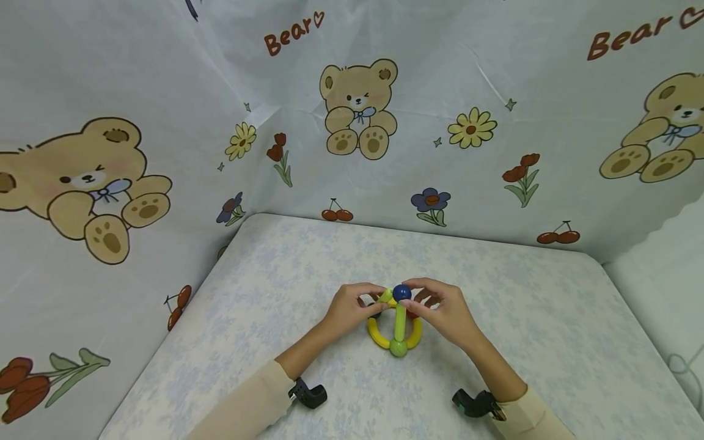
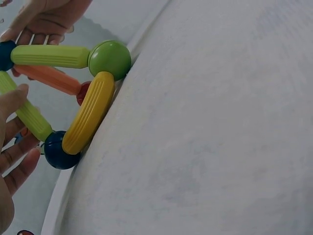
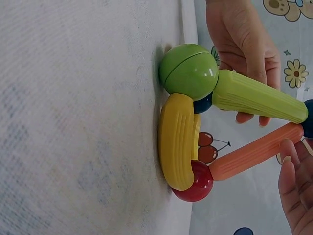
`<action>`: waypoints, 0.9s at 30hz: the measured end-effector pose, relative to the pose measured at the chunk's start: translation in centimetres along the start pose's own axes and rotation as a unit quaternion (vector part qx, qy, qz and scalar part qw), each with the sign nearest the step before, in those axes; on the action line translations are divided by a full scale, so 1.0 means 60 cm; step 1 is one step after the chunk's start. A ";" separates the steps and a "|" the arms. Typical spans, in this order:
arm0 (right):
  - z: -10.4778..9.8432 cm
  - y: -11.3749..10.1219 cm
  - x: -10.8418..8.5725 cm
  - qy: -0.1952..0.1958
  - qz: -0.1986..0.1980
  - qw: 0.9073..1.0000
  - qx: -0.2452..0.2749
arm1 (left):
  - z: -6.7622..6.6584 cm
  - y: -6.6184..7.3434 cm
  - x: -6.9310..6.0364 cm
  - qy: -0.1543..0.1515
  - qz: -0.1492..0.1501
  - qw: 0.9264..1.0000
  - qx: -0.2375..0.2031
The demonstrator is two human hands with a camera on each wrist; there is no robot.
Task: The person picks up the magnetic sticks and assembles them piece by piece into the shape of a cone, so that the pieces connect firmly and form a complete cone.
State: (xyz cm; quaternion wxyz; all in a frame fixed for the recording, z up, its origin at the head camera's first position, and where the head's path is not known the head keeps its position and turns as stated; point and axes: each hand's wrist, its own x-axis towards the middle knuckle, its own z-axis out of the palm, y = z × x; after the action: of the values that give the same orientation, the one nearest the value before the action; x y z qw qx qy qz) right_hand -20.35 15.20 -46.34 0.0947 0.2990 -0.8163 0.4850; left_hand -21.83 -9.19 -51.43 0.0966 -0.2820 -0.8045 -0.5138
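Note:
A toy frame of rods and balls stands on the table. Yellow curved rods [image 1: 377,335] form its ring-shaped base, with a green ball [image 1: 398,349], a red ball [image 3: 196,183] and a dark blue ball [image 2: 57,152] set in it. Two light green rods [image 3: 261,98] and an orange rod [image 3: 257,152] slope up to a blue top ball [image 1: 402,293]. My left hand [image 1: 349,304] pinches the left light green rod [image 2: 32,120] near its upper part. At the top, my right hand [image 1: 447,310] holds the blue ball between thumb and forefinger, close to the orange rod.
The table [image 1: 308,263] has a pale, blue-mottled cover. A bear-printed cloth [image 1: 220,73] hangs behind it and on the left. Black wrist cameras [image 1: 309,394] sit at both cuffs.

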 end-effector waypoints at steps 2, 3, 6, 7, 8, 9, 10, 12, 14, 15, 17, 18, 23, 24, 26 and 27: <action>-0.001 -0.001 -0.001 0.000 -0.002 1.000 -0.001 | 0.001 0.001 0.001 0.000 0.002 1.000 0.001; -0.001 0.000 -0.001 0.001 -0.001 1.000 0.000 | 0.002 0.001 0.001 0.000 0.003 1.000 0.001; -0.001 0.000 -0.003 0.005 0.001 1.000 0.003 | 0.004 0.001 0.002 0.001 0.005 1.000 0.002; -0.001 0.000 -0.003 0.006 0.001 1.000 0.003 | 0.004 0.002 0.001 0.002 0.005 1.000 0.002; -0.001 0.000 -0.004 0.007 0.002 1.000 0.004 | 0.005 0.002 0.001 0.002 0.004 1.000 0.002; 0.000 0.001 -0.004 0.008 0.003 1.000 0.005 | 0.005 0.001 0.001 0.003 0.003 1.000 0.002; 0.000 0.001 -0.005 0.009 0.004 1.000 0.006 | 0.006 0.002 0.000 0.003 0.002 1.000 0.003; 0.000 0.001 -0.006 0.010 0.004 1.000 0.007 | 0.007 0.001 -0.001 0.003 0.000 1.000 0.005; 0.000 0.001 -0.007 0.010 0.004 1.000 0.006 | 0.008 0.000 -0.002 0.003 -0.001 1.000 0.008; 0.000 0.001 -0.007 0.010 0.003 1.000 0.005 | 0.009 0.001 -0.002 0.002 0.001 1.000 0.010; -0.001 0.001 -0.007 0.009 0.003 1.000 0.005 | 0.009 0.002 -0.002 0.001 0.006 1.000 0.015; -0.001 0.000 -0.007 0.008 0.003 1.000 0.005 | 0.009 0.002 -0.002 0.000 0.010 1.000 0.019; -0.003 0.002 -0.006 0.006 0.000 1.000 0.005 | 0.011 0.004 -0.002 -0.003 0.024 0.999 0.029; -0.003 0.001 -0.006 0.006 0.000 1.000 0.005 | 0.011 0.005 -0.002 -0.004 0.023 0.999 0.028; -0.004 0.000 -0.006 0.007 0.001 1.000 0.006 | 0.011 0.004 -0.002 -0.003 0.021 0.999 0.026; -0.003 0.000 -0.006 0.006 0.001 1.000 0.006 | 0.011 0.004 -0.003 -0.003 0.020 0.999 0.025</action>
State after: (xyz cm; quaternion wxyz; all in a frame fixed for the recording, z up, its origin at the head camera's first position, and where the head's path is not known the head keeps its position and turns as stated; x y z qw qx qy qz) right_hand -20.08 15.53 -46.40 0.0975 0.2956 -0.8130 0.4921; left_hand -21.46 -8.56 -51.62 0.1111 -0.2969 -0.8116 -0.4907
